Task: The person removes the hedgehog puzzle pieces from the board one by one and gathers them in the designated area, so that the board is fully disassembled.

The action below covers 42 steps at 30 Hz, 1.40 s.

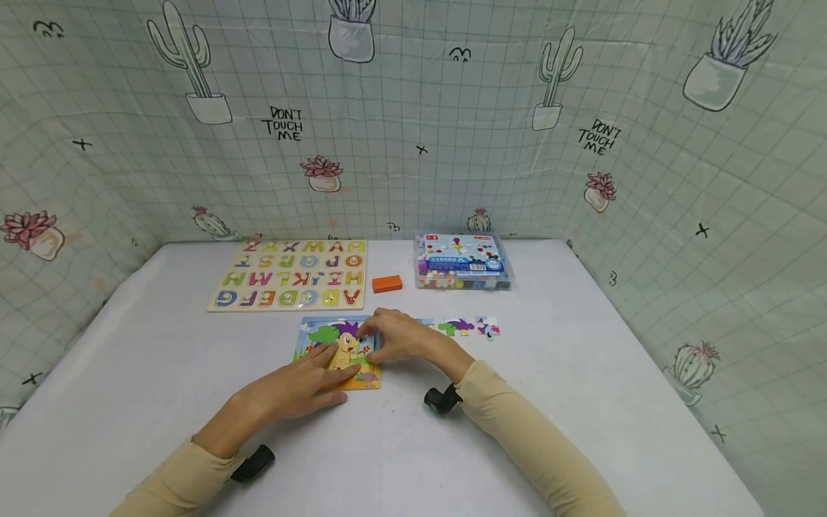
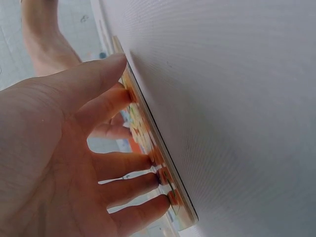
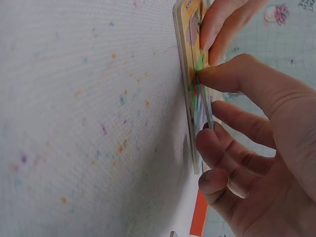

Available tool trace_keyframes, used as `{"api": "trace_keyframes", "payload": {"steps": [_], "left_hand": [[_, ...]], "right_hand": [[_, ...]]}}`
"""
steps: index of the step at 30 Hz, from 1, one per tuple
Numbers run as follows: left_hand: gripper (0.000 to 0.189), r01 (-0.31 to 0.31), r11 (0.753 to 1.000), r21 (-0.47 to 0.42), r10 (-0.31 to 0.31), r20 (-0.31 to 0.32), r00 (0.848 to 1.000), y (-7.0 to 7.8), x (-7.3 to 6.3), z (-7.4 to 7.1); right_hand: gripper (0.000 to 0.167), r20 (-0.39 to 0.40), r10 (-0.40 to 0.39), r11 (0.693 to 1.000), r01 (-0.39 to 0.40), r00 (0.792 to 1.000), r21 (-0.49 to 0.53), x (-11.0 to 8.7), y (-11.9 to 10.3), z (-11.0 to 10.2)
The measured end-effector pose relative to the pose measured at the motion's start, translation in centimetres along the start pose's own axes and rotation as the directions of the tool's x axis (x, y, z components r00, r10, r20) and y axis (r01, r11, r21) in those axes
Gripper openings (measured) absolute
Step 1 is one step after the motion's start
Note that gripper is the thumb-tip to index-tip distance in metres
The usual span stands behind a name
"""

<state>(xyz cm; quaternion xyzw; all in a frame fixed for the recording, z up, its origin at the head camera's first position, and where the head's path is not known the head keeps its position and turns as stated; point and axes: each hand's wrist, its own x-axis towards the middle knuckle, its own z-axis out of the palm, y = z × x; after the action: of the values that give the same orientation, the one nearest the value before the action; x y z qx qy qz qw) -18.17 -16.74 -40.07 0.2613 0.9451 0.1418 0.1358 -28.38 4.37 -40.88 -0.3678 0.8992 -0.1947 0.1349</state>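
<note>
A cartoon jigsaw puzzle [image 1: 370, 383] with a purple-haired animal lies flat on the white table. My left hand [image 1: 291, 388] rests on it from the left. In the left wrist view its spread fingertips [image 2: 160, 175] press the picture, and the thumb is at the board's near edge. At the puzzle's right side, my right hand [image 1: 402, 337] pinches a thin puzzle piece [image 3: 207, 107] between thumb and fingers. That piece stands tilted over the board, its lower end close to the surface. In the head view the right hand mostly hides it.
Two loose puzzle pieces, one green and purple [image 1: 459, 327] and one with blue [image 1: 489, 327], lie right of the puzzle. Behind are a wooden alphabet board [image 1: 220, 309], an orange block [image 1: 387, 283] and a clear plastic box [image 1: 461, 262]. A printed cloth [image 1: 388, 108] hangs around the table.
</note>
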Motion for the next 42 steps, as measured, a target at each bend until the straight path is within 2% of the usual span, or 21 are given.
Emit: {"api": "trace_keyframes", "payload": {"steps": [12, 20, 27, 32, 42], "left_hand": [[0.047, 0.01, 1.0, -0.012, -0.01, -0.002, 1.0, 0.1, -0.4, 0.1], [0.048, 0.016, 1.0, 0.016, -0.016, -0.003, 1.0, 0.1, -0.5, 0.1], [0.048, 0.014, 1.0, 0.021, -0.014, -0.002, 1.0, 0.1, -0.5, 0.1], [0.049, 0.008, 1.0, 0.006, -0.008, -0.002, 1.0, 0.0, -0.6, 0.1], [0.049, 0.004, 1.0, 0.014, -0.004, -0.007, 1.0, 0.1, -0.5, -0.1]], "right_hand": [[0.041, -0.017, -0.024, 1.0, 0.024, 1.0, -0.001, -0.2, 0.3, -0.1], [0.039, -0.042, -0.011, 0.999, 0.013, 0.999, 0.047, -1.6, 1.8, -0.6], [0.037, -0.049, -0.004, 0.999, 0.007, 0.999, 0.052, -4.0, 4.0, -1.6], [0.037, -0.083, 0.005, 0.999, 0.0, 0.997, 0.05, -6.5, 6.2, -2.7], [0.04, -0.126, 0.086, 0.994, -0.076, 0.988, 0.081, -11.5, 9.9, -4.1]]}}
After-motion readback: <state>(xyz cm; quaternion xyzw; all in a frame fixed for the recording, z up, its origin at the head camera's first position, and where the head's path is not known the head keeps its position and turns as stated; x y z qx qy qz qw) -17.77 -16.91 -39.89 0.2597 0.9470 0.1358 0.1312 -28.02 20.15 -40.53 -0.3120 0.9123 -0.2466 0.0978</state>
